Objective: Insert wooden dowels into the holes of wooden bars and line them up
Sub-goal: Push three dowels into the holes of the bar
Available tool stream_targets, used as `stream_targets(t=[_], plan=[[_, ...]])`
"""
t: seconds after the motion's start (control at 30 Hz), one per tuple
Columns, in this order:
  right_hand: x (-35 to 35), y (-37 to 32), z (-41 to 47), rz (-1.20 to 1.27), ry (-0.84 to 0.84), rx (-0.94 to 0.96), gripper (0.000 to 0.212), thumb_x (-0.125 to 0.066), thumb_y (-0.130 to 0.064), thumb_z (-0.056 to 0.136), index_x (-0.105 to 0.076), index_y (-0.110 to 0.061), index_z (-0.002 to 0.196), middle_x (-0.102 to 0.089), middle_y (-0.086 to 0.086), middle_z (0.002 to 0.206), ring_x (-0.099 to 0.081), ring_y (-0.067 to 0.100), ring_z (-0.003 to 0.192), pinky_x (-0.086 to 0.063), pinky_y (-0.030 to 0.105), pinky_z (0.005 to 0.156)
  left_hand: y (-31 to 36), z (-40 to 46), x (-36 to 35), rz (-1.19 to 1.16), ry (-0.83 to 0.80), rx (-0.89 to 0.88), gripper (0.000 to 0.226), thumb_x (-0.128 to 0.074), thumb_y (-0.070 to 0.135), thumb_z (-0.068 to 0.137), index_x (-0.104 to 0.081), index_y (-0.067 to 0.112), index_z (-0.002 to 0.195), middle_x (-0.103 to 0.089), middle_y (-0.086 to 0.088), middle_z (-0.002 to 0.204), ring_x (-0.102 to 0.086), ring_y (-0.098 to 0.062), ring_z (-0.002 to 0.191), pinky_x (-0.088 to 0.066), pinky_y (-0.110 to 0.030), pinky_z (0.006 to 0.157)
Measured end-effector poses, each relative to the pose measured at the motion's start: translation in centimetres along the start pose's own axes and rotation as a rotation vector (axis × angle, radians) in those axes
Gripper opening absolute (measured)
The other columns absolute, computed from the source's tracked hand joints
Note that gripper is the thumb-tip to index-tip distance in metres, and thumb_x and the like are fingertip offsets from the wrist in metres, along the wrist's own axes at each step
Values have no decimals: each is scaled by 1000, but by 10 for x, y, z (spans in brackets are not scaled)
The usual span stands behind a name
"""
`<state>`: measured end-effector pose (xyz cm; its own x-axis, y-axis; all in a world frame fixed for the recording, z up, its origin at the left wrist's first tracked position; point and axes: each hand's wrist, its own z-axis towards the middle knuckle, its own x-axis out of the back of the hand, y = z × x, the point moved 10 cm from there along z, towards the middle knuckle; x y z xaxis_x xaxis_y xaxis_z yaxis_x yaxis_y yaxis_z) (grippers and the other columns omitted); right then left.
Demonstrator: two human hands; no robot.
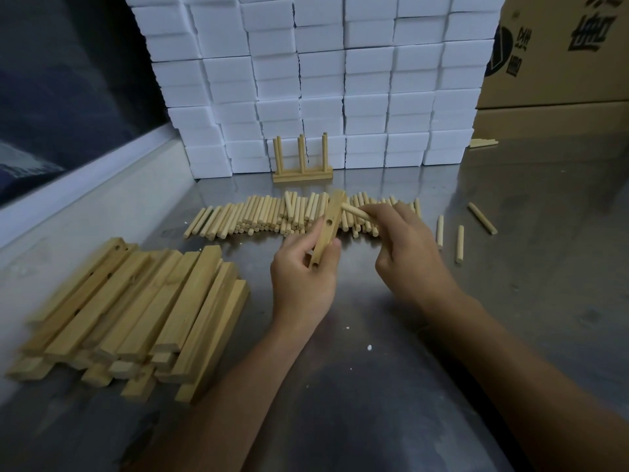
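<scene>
Gripping a pale drilled wooden bar (328, 226) above the metal tabletop's (374, 352) middle, the left hand (303, 274) is tilting it while the right hand (405, 247) is pinching a short round wooden dowel (354, 211) against its upper end.

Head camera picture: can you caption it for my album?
Left hand holds a wooden bar; right hand brings a dowel.

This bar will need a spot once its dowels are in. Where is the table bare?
Bare steel lies between the forearms, and right of the finished bar along the foam blocks. Crowded: the dowel pile mid-table, the bar stack at left.
</scene>
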<state>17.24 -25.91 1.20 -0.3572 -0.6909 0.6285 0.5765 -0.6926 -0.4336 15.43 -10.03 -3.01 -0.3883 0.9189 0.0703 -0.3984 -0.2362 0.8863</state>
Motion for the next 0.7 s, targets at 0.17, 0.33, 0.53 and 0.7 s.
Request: stream_targets(t=[0.17, 0.33, 0.53, 0.7], plan=[[1, -3, -1, 1, 51, 23, 22, -50, -13, 102, -64, -2, 115, -55, 12, 95, -48, 24, 85, -38, 33, 73, 17, -2, 2, 127, 7, -113, 45, -69, 9, 90, -58, 9, 134, -55, 6, 86, -54, 9, 69, -41, -6, 64], [10, -6, 0, 1, 134, 61, 18, -53, -9, 101, -68, 1, 97, -58, 12, 80, -48, 23, 70, -35, 33, 61, 25, -4, -1, 172, -20, -149, 44, -69, 4, 89, -60, 7, 132, -54, -2, 85, -51, 3, 65, -39, -9, 57], [14, 0, -3, 40, 148, 12, 19, -56, -9, 98, -69, -3, 85, -63, 7, 66, -52, 24, 56, -38, 32, 52, 27, -5, -7, 192, -95, -181, 45, -67, -1, 88, -60, 4, 131, -55, 1, 87, -52, 5, 69, -39, -8, 59], [7, 15, 0, 84, 78, -82, 20, -57, -13, 98, -72, -6, 86, -66, 10, 66, -57, 28, 58, -48, 42, 57, 16, -2, -9, 150, -110, -117, 41, -68, 2, 88, -64, 8, 129, -55, 0, 86, -52, 3, 64, -40, -9, 56]])
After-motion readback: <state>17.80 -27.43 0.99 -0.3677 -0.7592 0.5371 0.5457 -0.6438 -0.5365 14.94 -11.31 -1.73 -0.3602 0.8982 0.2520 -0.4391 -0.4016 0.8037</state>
